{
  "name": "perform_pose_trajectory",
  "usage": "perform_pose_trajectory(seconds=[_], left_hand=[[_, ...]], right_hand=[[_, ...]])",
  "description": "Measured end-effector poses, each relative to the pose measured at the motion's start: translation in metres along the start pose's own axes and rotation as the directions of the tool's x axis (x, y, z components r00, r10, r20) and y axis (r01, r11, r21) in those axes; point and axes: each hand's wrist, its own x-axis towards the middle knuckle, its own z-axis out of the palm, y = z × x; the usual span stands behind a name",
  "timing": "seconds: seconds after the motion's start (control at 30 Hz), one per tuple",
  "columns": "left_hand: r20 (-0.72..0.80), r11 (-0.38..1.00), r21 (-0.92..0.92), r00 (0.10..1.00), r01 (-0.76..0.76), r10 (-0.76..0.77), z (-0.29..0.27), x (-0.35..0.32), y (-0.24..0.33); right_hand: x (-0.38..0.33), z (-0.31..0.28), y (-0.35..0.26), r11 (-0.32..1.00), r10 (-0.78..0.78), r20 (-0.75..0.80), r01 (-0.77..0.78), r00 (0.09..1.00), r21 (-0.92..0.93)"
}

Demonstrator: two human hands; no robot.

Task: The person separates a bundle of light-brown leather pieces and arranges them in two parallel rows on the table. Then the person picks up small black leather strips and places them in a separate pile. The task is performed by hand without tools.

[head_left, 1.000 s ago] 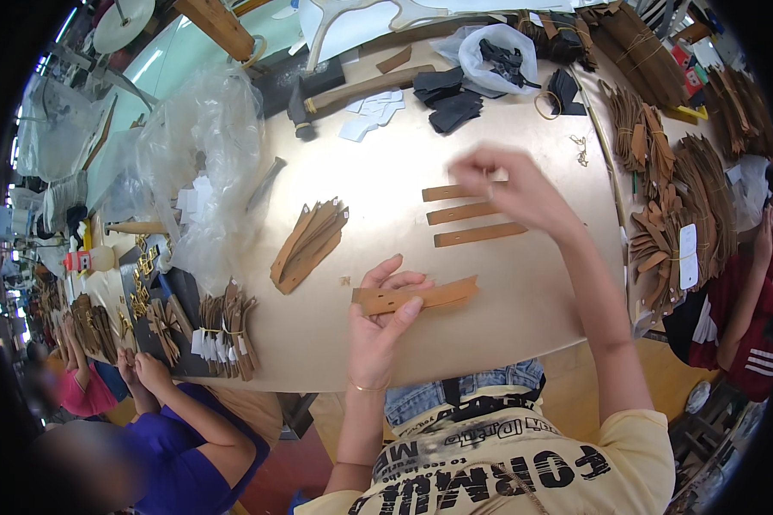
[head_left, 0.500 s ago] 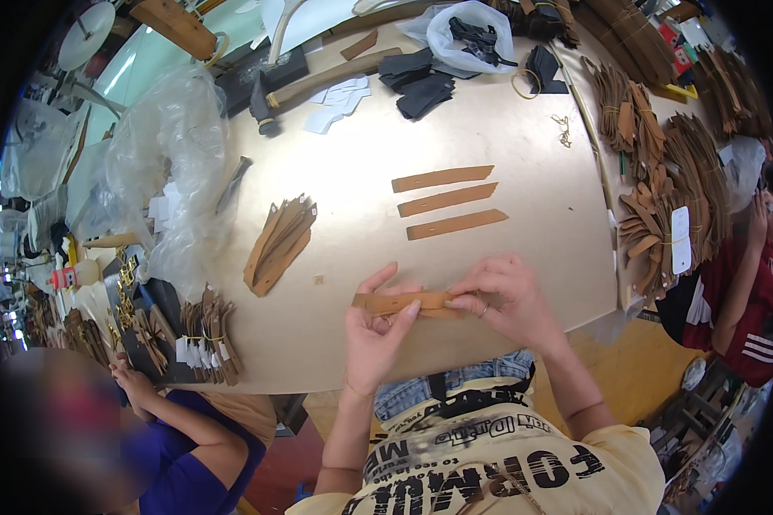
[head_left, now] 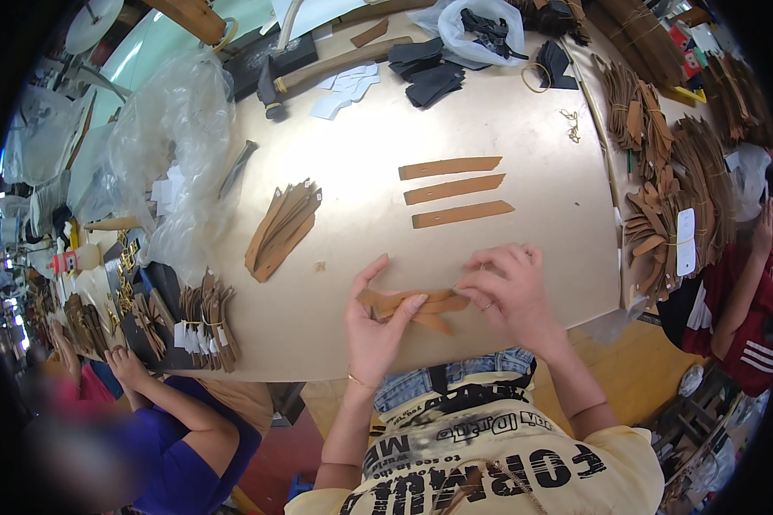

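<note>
Between the thumb and fingers of my left hand are brown leather straps, at least two. They cross each other, one running level and another slanting down to the right. The thumb lies over the crossing. My right hand, with a ring on one finger, pinches the right end of the level strap; its fingertips partly hide that end. Beyond the hands, three brown leather strips lie side by side on the table, one above another. To their left rests a loose pile of similar brown straps.
A hammer, white pieces, black pieces and a plastic bag lie along the far side. Crumpled clear plastic sits at left. Bundled straps line the right. Other people sit at both sides.
The straps in my left hand have fanned apart, one now slanting downward. My right hand's fingers have lifted slightly and shifted right at the strap's end. The whole view has shifted a little.
</note>
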Motion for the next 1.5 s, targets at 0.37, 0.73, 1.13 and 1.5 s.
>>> perform_pose_trajectory(seconds=[0.37, 0.73, 1.13, 1.5], left_hand=[[-0.021, 0.998, -0.061, 1.000, 0.012, -0.013, -0.055, -0.004, 0.016], [0.178, 0.966, -0.249, 0.984, 0.075, -0.031, -0.011, 0.003, 0.024], [0.192, 0.975, -0.167, 0.975, 0.148, -0.115, -0.010, 0.003, 0.022], [-0.052, 0.969, -0.229, 0.995, -0.092, 0.082, -0.018, 0.017, 0.033]], right_hand=[[0.026, -0.016, 0.030, 0.983, 0.100, 0.093, -0.085, 0.991, -0.160], [0.033, -0.022, 0.032, 0.985, 0.088, -0.036, -0.092, 0.995, -0.144], [0.006, -0.013, 0.000, 0.779, 0.187, 0.279, -0.315, 0.942, 0.543], [0.117, -0.012, 0.048, 0.883, 0.063, -0.045, -0.035, 0.997, 0.468]])
